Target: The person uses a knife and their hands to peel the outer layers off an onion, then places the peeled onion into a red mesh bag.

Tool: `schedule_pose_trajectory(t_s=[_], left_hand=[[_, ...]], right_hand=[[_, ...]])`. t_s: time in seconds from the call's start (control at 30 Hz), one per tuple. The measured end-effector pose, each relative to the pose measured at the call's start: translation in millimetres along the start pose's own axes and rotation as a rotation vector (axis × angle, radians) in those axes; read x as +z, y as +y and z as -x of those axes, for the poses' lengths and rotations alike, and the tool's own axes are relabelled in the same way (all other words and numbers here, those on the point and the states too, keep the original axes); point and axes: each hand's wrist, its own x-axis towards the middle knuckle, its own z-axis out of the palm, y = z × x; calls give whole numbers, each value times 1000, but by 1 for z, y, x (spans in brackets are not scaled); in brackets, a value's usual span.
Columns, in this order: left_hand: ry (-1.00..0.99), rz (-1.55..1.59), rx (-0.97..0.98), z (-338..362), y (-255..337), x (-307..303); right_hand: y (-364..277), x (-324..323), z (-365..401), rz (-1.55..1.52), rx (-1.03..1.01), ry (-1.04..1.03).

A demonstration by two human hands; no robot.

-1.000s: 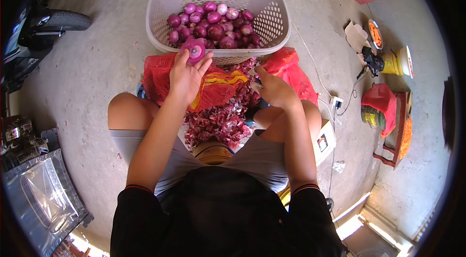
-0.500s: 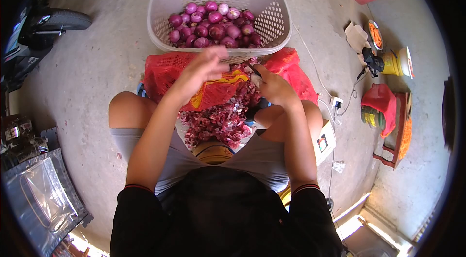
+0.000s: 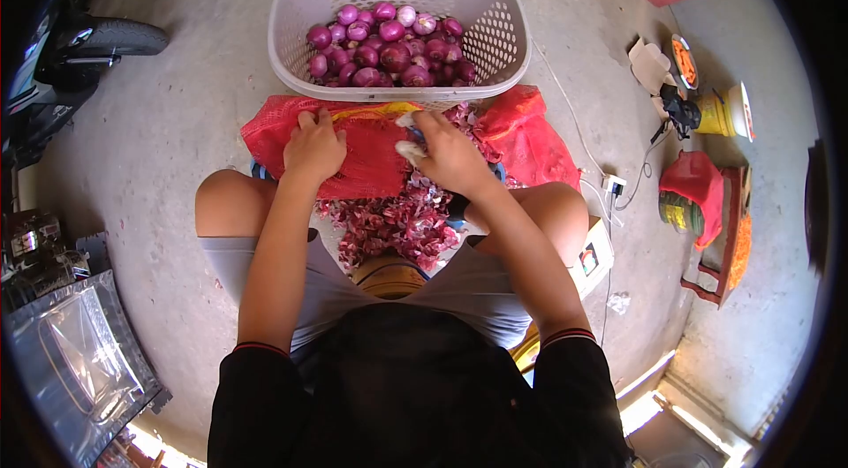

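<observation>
My left hand (image 3: 315,148) is closed on the upper part of a red mesh bag (image 3: 367,159) with a yellow band. The bag is spread over the left side of a heap of onion skins (image 3: 397,225) between my knees. At the bag's right end is my right hand (image 3: 452,154), its thumb and forefinger wrapped in white. These fingers curl round something bluish that I cannot make out. Just beyond both hands stands a grey plastic basket (image 3: 281,35) holding many peeled red onions (image 3: 394,57).
Another red mesh bag (image 3: 534,141) lies right of the skins. A cable with a white plug (image 3: 613,185) runs along the floor on the right. A yellow bucket (image 3: 714,115) and a small red bench (image 3: 730,238) stand by the wall. A motorcycle wheel (image 3: 115,34) is at left.
My left hand has come down and left and taken hold of the mesh bag, which is now spread wider. My right hand has moved left to the bag. The dark thin tool in it no longer shows.
</observation>
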Motion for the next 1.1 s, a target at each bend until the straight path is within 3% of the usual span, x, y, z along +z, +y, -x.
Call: schedule_pose_trajectory(t_s=[0.17, 0.37, 0.47, 0.57, 0.67, 0.7, 0.8, 0.9, 1.0, 1.07, 1.1], left_hand=[[-60, -174, 29, -4, -18, 2], [305, -88, -61, -18, -45, 12], [287, -64, -2, -8, -32, -4], [101, 554, 329, -3, -15, -20], [-246, 552, 348, -15, -16, -9], [-463, 424, 170, -13, -10, -19], [-705, -131, 492, -39, -37, 21], [-687, -341, 310, -38, -48, 38], [-671, -558, 178, -9, -18, 7], [-191, -617, 300, -6, -41, 31], [-86, -611, 298, -11, -45, 34]], right_hand=[[-11, 38, -6, -20, -35, -160], [-7, 60, -6, -170, -38, -496], [-14, 64, 1, -171, -202, -482], [-31, 60, 5, -103, -284, -515], [-38, 67, 12, -35, -363, -615], [-42, 66, 14, -14, -386, -654], [-55, 62, 19, -36, -419, -694], [-60, 57, 21, -69, -417, -713], [-57, 59, 18, -82, -397, -754], [-58, 55, 15, -88, -371, -808], [-58, 56, 16, -119, -376, -775]])
